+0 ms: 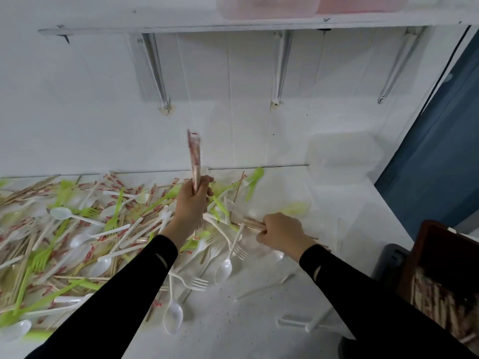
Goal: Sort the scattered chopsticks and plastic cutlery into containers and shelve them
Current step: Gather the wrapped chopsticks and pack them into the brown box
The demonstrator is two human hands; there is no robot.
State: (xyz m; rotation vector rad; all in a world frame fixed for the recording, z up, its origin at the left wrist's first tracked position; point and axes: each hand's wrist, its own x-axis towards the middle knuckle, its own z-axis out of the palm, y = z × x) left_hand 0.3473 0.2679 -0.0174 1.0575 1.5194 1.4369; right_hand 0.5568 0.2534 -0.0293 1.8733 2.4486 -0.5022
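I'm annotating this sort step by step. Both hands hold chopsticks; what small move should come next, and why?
Probably lift the chopsticks in the right hand clear of the cutlery pile and carry them to the brown box on the right, which already holds chopsticks. That hand grips a few lying at the pile's edge; the left hand holds a wrapped bundle upright.

Light is soft, cool and even, so the white wall [77, 112] and table [259, 320] read as pale grey-blue. Faint, wide shadows lie on the wall beside and below the shelf brackets [157, 73]. The wrapped chopsticks [194, 154] raised in the left hand [193, 200] are smeared by motion, and the cutlery [15, 330] at the lower left edge is blurred too. Wide-angle distortion bows the shelf [181, 24] and tilts the blue panel [435, 151] at right — the corners look soft.
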